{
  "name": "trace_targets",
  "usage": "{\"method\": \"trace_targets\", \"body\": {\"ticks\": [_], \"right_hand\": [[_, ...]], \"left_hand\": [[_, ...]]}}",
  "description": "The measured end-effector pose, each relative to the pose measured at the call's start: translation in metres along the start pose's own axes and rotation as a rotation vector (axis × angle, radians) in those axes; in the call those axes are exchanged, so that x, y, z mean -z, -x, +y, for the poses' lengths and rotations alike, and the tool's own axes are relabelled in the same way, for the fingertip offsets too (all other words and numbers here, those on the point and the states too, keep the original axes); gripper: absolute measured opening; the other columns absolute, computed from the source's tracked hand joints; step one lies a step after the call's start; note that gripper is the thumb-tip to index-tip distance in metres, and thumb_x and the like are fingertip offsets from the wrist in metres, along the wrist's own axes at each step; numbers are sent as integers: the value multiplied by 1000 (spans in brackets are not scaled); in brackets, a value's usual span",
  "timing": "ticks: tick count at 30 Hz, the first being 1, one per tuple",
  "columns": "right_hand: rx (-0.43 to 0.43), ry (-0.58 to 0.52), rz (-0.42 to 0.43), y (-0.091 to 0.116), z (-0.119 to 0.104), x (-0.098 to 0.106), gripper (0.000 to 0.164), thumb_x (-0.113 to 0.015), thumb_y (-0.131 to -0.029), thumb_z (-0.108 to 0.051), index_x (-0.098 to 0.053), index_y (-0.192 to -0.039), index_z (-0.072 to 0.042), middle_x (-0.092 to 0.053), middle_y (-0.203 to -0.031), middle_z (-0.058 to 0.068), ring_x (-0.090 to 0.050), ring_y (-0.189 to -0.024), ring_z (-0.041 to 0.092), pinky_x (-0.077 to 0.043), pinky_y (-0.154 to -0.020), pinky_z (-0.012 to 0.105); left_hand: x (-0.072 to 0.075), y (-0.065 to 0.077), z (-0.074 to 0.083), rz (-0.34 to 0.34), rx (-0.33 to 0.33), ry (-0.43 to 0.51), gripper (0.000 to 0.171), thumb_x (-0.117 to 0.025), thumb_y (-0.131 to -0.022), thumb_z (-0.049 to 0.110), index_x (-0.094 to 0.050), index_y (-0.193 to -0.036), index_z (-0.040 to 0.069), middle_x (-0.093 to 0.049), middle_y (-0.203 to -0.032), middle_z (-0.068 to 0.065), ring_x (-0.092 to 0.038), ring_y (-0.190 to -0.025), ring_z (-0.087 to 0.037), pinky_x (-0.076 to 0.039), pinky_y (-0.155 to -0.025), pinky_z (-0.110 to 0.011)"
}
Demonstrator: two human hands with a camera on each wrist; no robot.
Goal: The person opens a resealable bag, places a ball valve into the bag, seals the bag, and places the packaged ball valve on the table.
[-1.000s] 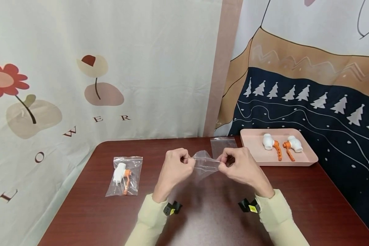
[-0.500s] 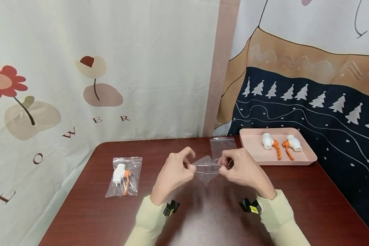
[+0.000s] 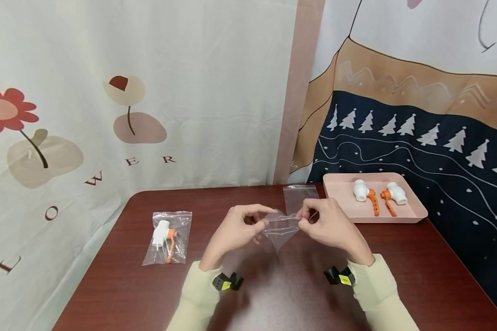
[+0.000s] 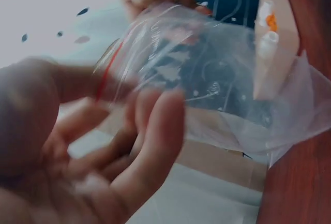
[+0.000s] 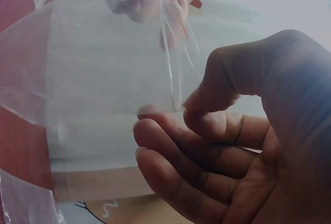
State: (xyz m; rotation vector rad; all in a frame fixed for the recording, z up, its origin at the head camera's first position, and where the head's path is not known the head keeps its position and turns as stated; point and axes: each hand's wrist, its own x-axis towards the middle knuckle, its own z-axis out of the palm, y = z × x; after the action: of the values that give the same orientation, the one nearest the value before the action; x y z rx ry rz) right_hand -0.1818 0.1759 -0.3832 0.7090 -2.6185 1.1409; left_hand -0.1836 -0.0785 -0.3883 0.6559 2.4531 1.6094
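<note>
A clear zip-lock bag point(image 3: 279, 226) hangs between my two hands above the table, its mouth side up; a red line along the mouth shows in the left wrist view. My right hand point(image 3: 329, 226) pinches one corner between thumb and index finger, the other fingers loosely bent in the right wrist view. At the opposite corner, my left hand point(image 3: 234, 231) holds the bag by thumb and fingers, the index finger stretched along the top edge. Motion blurs the left fingertips point(image 4: 168, 115) in the left wrist view. Nothing is visible inside this bag.
To the left lies a zip-lock bag point(image 3: 182, 227) containing a white valve with an orange handle point(image 3: 161, 233). Another flat clear bag point(image 3: 298, 195) lies behind my hands. A pink tray point(image 3: 339, 209) at the back right holds two such valves point(image 3: 361, 191). Curtains hang behind the table.
My left fingers have spread and shifted along the bag's edge, the index finger straightening toward the right. The bag's mouth part looks broader between the hands. My right hand keeps its pinch.
</note>
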Motion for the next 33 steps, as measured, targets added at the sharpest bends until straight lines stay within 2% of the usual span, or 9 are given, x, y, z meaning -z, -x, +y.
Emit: {"method": "trace_targets", "body": {"ticks": [4,7,11,16,21,28,33], "right_hand": [[-37,-30,-19,-1,2,2,23,-66,-80,-2,-58,-68,-19,-77,-82,-4,-62,-66,7,-54,-62,24],[-37,-37,-18,-2,2,1,23,-67,-82,-2,-59,-69,-19,-77,-83,-2,-63,-67,7,-55,-62,24],[-39,-22,5,-2,3,0,22,-69,-84,-4,-61,-71,-21,-73,-77,-4,-62,-65,7,-54,-61,23],[-67,-13,13,-3,4,0,19,-71,-87,-8,-66,-76,-22,-64,-72,-8,-60,-64,9,-51,-61,22],[-86,-32,-12,-4,4,-1,14,-73,-90,-11,-69,-81,-21,-66,-74,-7,-62,-66,9,-53,-62,23],[-119,-80,-25,-5,2,-2,5,-74,-95,-20,-71,-91,-19,-70,-82,-4,-65,-71,10,-57,-68,24],[-156,-89,-27,-3,4,1,12,-73,-96,-29,-71,-99,-17,-72,-87,-2,-66,-76,11,-58,-72,24]], "left_hand": [[8,2,-3,-166,-9,70,38,-60,-98,2,-72,-130,19,-64,-74,-14,-68,-61,-22,-62,-64,-52],[8,1,-4,-196,12,140,35,-60,-100,5,-70,-133,15,-66,-77,-13,-69,-63,-21,-62,-68,-54],[5,-2,-5,-174,52,257,35,-60,-102,7,-66,-137,7,-65,-80,-9,-69,-66,-19,-63,-71,-53],[2,-5,-4,-109,86,349,36,-58,-104,7,-61,-138,-2,-68,-80,-11,-68,-67,-16,-65,-69,-40],[4,-5,-3,-70,82,394,36,-57,-104,6,-61,-137,-5,-71,-83,-15,-69,-68,-16,-64,-68,-37],[7,-5,-4,-32,79,446,36,-55,-103,2,-60,-138,-6,-66,-80,-11,-71,-69,-16,-64,-68,-34],[9,-4,-4,-24,78,452,37,-55,-103,2,-59,-138,-7,-66,-80,-10,-72,-70,-15,-65,-70,-34]]}}
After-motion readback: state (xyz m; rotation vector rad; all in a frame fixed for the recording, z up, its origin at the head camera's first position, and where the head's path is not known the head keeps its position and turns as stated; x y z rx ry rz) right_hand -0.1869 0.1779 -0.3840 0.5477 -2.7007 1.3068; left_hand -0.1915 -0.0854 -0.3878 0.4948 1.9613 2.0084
